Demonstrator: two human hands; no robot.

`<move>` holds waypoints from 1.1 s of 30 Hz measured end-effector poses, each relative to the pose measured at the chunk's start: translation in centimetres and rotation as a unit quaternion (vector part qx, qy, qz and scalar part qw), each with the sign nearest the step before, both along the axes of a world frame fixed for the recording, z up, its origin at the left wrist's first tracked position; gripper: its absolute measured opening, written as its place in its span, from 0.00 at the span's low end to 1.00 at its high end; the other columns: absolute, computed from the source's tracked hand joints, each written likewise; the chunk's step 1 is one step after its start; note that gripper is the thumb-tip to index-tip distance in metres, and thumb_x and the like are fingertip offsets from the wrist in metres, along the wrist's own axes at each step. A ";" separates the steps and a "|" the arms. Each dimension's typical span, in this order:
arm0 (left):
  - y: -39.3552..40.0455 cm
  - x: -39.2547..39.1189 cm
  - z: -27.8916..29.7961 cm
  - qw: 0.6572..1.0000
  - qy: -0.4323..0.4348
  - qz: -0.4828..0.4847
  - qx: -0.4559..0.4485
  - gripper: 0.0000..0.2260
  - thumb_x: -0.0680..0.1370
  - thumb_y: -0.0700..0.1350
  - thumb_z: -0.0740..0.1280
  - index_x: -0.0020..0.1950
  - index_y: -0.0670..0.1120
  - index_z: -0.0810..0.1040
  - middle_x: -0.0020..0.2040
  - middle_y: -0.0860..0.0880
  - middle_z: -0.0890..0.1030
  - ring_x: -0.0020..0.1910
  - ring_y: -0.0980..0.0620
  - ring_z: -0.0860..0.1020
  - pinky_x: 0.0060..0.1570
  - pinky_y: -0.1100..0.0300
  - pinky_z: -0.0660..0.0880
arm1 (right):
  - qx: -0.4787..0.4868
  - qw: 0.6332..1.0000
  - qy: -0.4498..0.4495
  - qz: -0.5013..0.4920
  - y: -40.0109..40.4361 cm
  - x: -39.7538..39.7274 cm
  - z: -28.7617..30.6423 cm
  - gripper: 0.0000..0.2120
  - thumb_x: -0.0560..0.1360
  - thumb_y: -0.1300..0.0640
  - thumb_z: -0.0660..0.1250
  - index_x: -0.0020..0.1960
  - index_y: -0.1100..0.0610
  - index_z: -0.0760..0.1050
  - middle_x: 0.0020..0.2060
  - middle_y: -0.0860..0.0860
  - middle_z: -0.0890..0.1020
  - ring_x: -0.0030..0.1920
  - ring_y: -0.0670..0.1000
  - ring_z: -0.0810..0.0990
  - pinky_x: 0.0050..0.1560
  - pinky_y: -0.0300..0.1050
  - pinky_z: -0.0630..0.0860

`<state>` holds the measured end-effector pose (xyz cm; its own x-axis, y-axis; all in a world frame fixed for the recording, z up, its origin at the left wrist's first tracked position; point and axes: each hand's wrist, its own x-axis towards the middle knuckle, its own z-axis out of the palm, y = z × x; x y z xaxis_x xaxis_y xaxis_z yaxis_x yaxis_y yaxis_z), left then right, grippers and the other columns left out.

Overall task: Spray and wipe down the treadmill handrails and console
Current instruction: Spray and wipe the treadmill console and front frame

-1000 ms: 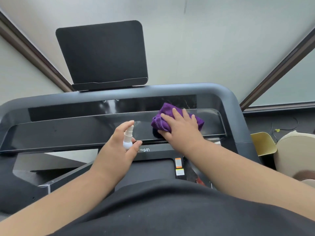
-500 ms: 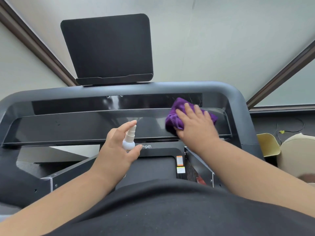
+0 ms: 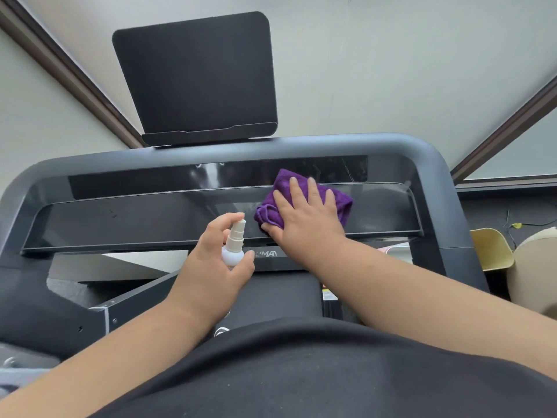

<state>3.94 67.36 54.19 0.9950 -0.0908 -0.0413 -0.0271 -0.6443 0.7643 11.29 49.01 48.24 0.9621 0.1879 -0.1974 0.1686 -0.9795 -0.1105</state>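
A black garment [image 3: 301, 372] fills the foreground and hides most of the treadmill belt [image 3: 271, 297]. The left hand [image 3: 211, 267] has its grip clenched around a small white spray bottle [image 3: 233, 248], whose lower body the palm covers. Beyond it the right hand [image 3: 307, 218], grip released, presses flat-fingered on a crumpled purple microfibre cloth [image 3: 271, 212] lying right of centre on the glossy black console [image 3: 135, 218], its brand lettering partly blocked.

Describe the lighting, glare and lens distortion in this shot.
Head view: soft, even light with no hard shadows; pale reflections streak the glossy console panel beside the purple cloth; wide-angle bending curves the handrail bar and slants the wall trim; the spray bottle stays sharp.
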 end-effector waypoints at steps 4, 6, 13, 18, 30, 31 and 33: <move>-0.6 0.0 -0.1 1.000 0.003 -0.028 0.013 0.31 0.75 0.44 0.70 0.59 0.78 0.60 0.47 0.62 0.79 0.36 0.57 0.77 0.38 0.71 0.70 | 0.001 1.000 -0.010 -0.006 -3.2 -0.1 -0.2 0.32 0.79 0.34 0.49 0.80 0.45 0.52 0.80 0.52 0.51 0.79 0.62 0.48 0.74 0.65 0.47; -0.9 0.0 -0.2 0.999 0.011 -0.036 0.018 0.30 0.75 0.45 0.70 0.60 0.77 0.60 0.48 0.63 0.79 0.33 0.56 0.77 0.37 0.62 0.72 | -0.009 0.999 -0.018 -0.042 -6.6 -0.6 -0.2 0.31 0.79 0.35 0.50 0.79 0.44 0.52 0.80 0.52 0.52 0.79 0.61 0.50 0.75 0.64 0.50; -1.0 -0.2 -0.2 0.998 0.011 -0.061 0.030 0.28 0.74 0.50 0.67 0.62 0.77 0.59 0.49 0.58 0.79 0.28 0.54 0.76 0.37 0.57 0.72 | -0.042 0.990 -0.009 -0.137 -11.4 -1.6 0.3 0.32 0.80 0.35 0.46 0.80 0.47 0.52 0.80 0.54 0.52 0.78 0.61 0.52 0.76 0.60 0.50; -1.1 -0.4 -0.4 0.997 -0.008 -0.069 0.040 0.31 0.75 0.47 0.69 0.62 0.78 0.58 0.49 0.58 0.79 0.30 0.54 0.77 0.37 0.58 0.71 | -0.010 1.000 -0.023 -0.017 -5.0 -1.2 0.3 0.34 0.79 0.34 0.51 0.80 0.48 0.54 0.80 0.55 0.54 0.78 0.61 0.52 0.75 0.62 0.50; -1.2 -0.3 -0.7 0.995 0.006 -0.094 0.017 0.29 0.75 0.46 0.69 0.64 0.75 0.60 0.47 0.59 0.79 0.28 0.54 0.76 0.37 0.58 0.73 | -0.020 0.999 -0.014 -0.039 -12.4 -0.7 0.4 0.30 0.78 0.34 0.56 0.78 0.38 0.54 0.80 0.45 0.53 0.79 0.57 0.53 0.74 0.66 0.51; -1.0 -0.4 -0.7 0.995 0.005 -0.094 0.015 0.29 0.75 0.46 0.68 0.64 0.75 0.60 0.47 0.59 0.79 0.28 0.55 0.76 0.37 0.58 0.73 | -0.022 0.998 -0.015 -0.050 -13.1 -0.9 0.4 0.30 0.78 0.35 0.56 0.78 0.37 0.54 0.80 0.45 0.54 0.79 0.57 0.53 0.74 0.67 0.52; -0.5 -0.7 -0.7 0.996 -0.001 -0.091 0.015 0.29 0.75 0.47 0.68 0.64 0.75 0.60 0.46 0.60 0.79 0.28 0.55 0.76 0.37 0.59 0.72 | -0.026 0.998 -0.020 -0.055 -13.3 -1.1 0.3 0.30 0.78 0.35 0.56 0.78 0.38 0.55 0.80 0.46 0.54 0.78 0.58 0.53 0.73 0.68 0.52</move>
